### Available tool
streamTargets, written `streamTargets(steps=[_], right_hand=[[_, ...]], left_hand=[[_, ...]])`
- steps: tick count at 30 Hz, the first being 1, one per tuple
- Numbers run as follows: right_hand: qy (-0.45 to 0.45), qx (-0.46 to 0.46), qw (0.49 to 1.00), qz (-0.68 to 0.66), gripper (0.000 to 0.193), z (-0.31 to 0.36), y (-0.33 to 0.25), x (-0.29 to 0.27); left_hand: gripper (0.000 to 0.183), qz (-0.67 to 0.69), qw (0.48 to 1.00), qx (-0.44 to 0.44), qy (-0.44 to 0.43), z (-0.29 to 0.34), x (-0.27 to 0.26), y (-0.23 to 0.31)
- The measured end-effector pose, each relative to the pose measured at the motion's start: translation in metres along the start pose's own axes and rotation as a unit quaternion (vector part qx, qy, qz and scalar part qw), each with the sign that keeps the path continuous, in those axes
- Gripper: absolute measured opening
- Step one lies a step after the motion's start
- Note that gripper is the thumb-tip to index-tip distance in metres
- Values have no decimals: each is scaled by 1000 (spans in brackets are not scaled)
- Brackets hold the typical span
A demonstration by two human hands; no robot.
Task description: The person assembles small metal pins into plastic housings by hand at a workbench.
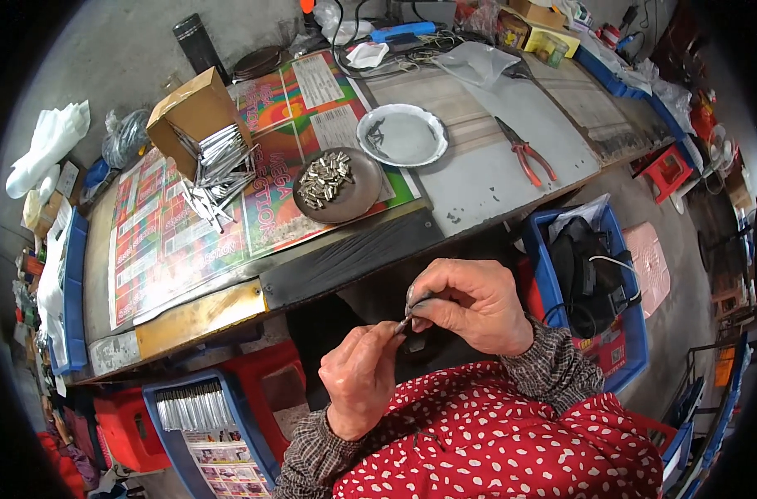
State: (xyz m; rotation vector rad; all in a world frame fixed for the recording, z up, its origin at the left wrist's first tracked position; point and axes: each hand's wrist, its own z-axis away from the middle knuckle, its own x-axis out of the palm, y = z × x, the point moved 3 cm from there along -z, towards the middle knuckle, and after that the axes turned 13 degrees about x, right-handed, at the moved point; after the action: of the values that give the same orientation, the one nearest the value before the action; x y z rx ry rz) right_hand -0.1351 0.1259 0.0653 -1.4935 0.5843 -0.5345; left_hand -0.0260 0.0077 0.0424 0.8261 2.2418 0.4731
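Pinching a small, slender piece (pixel 406 322) between them, the left hand (pixel 360 374) and right hand (pixel 474 303) meet off the near edge of the counter (pixel 478 179). Its long axis slants from the left fingertips up toward the right ones; which end is the tip cannot be told. Beyond the hands, a shallow brown dish (pixel 367 187) holds short metal cylinders (pixel 326 179), a white bowl (pixel 416 137) dark bits (pixel 377 135); farther left, a cardboard box (pixel 183 108) holds silvery rods (pixel 220 169).
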Motion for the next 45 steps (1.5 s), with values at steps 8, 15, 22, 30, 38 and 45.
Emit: streamTargets(steps=[8, 15, 22, 30, 38, 45], right_hand=[[-5, -104, 982, 157, 13, -13, -8, 3], [-58, -45, 983, 169, 14, -45, -7, 6], [114, -188, 874, 433, 11, -112, -1, -8], [145, -198, 812, 529, 12, -155, 22, -6], [152, -188, 805, 542, 13, -166, 29, -6], [148, -197, 804, 541, 16, -168, 29, -7]], left_hand=[[20, -48, 998, 17, 34, 3, -2, -7], [17, -33, 998, -31, 44, 4, -17, -22], [15, -23, 995, -74, 68, 11, -29, -36], [15, -33, 993, -98, 65, 19, -34, -50], [14, -24, 992, -109, 62, 20, -32, -56], [15, -28, 994, -95, 53, 18, -30, -56]])
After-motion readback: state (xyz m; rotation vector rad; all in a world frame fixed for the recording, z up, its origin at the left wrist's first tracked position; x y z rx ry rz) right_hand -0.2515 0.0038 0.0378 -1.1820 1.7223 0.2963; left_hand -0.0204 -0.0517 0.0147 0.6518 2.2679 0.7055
